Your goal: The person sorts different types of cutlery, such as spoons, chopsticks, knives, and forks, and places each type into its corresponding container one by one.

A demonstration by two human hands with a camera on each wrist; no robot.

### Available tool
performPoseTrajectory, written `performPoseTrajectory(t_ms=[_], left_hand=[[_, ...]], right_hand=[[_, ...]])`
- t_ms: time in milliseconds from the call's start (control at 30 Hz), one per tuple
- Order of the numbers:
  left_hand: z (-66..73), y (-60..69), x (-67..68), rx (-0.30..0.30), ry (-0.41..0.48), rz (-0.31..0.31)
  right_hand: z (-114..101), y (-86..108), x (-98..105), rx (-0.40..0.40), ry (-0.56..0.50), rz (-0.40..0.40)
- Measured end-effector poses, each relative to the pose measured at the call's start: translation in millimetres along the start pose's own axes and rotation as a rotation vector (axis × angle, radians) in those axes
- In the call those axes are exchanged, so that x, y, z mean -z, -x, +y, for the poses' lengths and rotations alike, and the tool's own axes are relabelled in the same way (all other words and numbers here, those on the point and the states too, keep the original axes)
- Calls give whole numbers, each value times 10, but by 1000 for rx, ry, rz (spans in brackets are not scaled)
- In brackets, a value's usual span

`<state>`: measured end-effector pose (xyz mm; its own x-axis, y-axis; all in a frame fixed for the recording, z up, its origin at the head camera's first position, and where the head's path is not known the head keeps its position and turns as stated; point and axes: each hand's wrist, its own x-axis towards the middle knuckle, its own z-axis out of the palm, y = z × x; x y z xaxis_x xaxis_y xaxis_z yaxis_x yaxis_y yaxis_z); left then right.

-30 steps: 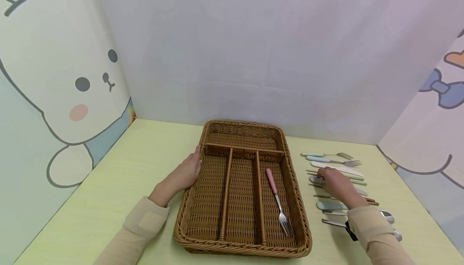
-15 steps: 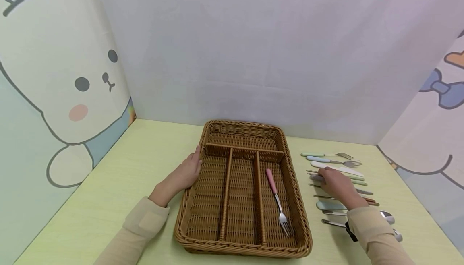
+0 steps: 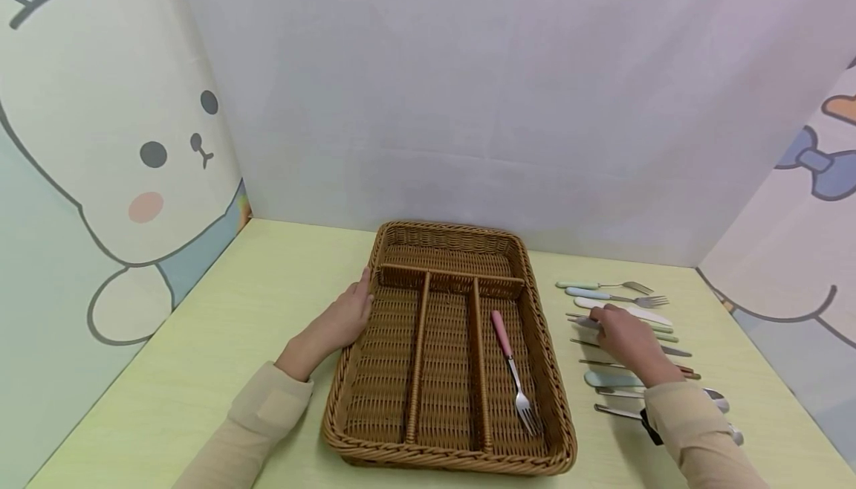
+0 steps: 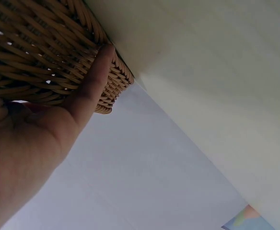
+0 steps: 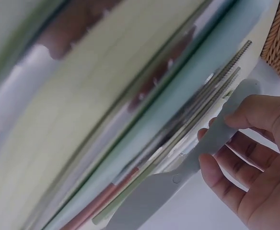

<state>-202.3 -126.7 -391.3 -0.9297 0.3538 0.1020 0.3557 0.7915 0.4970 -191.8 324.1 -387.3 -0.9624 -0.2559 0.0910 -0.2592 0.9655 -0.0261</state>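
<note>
A brown wicker basket [image 3: 446, 459] with dividers stands on the table. A pink-handled fork [image 3: 503, 337] lies in its right compartment. My left hand [image 3: 342, 318] rests against the basket's left side; in the left wrist view a straight finger [image 4: 89, 88] touches the outer wicker wall. To the right of the basket, my right hand [image 3: 627, 342] pinches the handle of a grey table knife [image 5: 216, 134] between thumb and fingers. The knife's blade points away from the basket, over neighbouring cutlery. In the head view the hand covers the middle of this knife.
Around my right hand lie a green-handled fork [image 3: 578, 285], a blue-handled fork [image 3: 590, 293], a white knife [image 3: 645, 316], several chopsticks [image 3: 595, 363], a pale blue-green handle [image 3: 605, 379] and metal spoons [image 3: 615, 409]. A white cloth wall [image 3: 468, 102] stands behind.
The grey knife has shifted a little in my right hand, its handle end moving away from me and its blade tip to the right. My left hand and the basket stay put.
</note>
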Motion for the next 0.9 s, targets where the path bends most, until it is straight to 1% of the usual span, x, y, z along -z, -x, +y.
performPoseTrajectory(t_ms=[200, 333, 567, 767, 900], left_hand=[[13, 4, 8, 10, 3, -8], [14, 2, 10, 17, 7, -10], [3, -9, 10, 13, 6, -13], [10, -2, 25, 15, 10, -23], [2, 2, 23, 13, 8, -24]], right_hand=[[-36, 5, 59, -5, 6, 30], [-94, 15, 90, 13, 22, 64], [-226, 22, 156, 94, 82, 164], [-392, 21, 244, 145, 119, 200], [-524, 29, 312, 190, 157, 244]])
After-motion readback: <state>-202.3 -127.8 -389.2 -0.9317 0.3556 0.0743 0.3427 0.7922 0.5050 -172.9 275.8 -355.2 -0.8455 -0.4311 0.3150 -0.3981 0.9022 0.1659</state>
